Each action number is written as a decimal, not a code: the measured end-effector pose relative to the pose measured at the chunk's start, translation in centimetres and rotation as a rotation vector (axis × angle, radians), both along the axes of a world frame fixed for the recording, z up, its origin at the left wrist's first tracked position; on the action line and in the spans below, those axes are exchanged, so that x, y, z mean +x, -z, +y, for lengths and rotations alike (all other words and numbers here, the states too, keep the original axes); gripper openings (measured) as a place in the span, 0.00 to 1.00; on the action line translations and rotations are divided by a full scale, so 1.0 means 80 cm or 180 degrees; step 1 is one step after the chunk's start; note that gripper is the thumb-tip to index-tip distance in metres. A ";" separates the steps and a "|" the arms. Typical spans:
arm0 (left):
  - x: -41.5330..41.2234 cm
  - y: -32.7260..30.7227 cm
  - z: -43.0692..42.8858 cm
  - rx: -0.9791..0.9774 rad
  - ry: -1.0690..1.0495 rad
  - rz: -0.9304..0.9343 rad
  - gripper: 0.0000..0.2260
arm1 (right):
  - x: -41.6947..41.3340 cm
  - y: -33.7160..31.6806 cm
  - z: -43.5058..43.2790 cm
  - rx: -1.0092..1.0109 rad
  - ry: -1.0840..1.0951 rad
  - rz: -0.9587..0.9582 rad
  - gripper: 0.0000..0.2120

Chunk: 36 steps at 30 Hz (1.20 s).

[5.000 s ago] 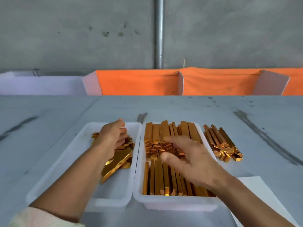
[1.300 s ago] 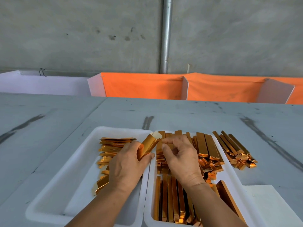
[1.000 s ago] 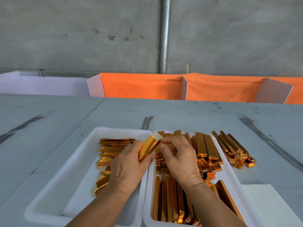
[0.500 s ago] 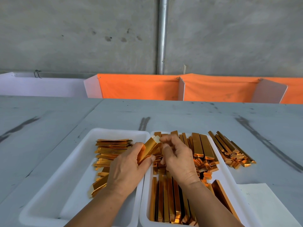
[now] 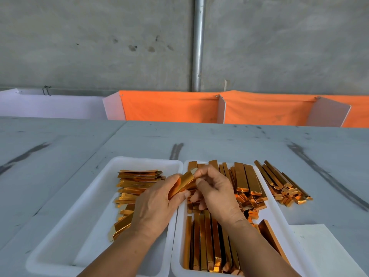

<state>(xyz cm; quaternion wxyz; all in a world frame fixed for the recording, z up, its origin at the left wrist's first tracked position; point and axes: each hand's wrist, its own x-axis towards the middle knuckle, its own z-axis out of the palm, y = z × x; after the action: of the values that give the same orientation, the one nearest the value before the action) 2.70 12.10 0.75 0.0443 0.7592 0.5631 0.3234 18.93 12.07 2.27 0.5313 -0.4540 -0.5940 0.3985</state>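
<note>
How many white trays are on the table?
2. The left tray, holding flat gold pieces, lies under the left hand. The right tray, full of gold boxes, sits against its right side. None seems hidden.

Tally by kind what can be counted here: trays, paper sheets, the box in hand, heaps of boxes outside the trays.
White trays: 2, left tray and right tray.
Held gold box: 1, between left hand and right hand.
Loose heap of gold boxes outside the trays: 1.
White paper sheet: 1.
Total: 5.

Single head-worn wide view, close above the hands, facing forward and down, grey wall beyond
</note>
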 end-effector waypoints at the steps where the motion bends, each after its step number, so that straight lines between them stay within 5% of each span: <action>1: 0.000 0.000 0.000 -0.0001 -0.0014 -0.0006 0.21 | 0.000 0.000 0.000 0.0001 -0.0036 0.0000 0.16; 9: 0.003 -0.003 -0.004 -0.0164 -0.0427 0.0139 0.14 | 0.003 0.003 0.005 -0.0156 0.0335 -0.0192 0.12; 36: 0.007 -0.003 -0.007 0.0132 0.0019 0.0444 0.13 | 0.000 0.004 0.001 0.0007 -0.0088 -0.0385 0.19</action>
<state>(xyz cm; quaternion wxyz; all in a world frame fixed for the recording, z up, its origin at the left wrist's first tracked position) 3.27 11.53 0.96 -0.0098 0.7823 0.5558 0.2812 18.93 12.13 1.96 0.4894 -0.4684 -0.6317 0.3771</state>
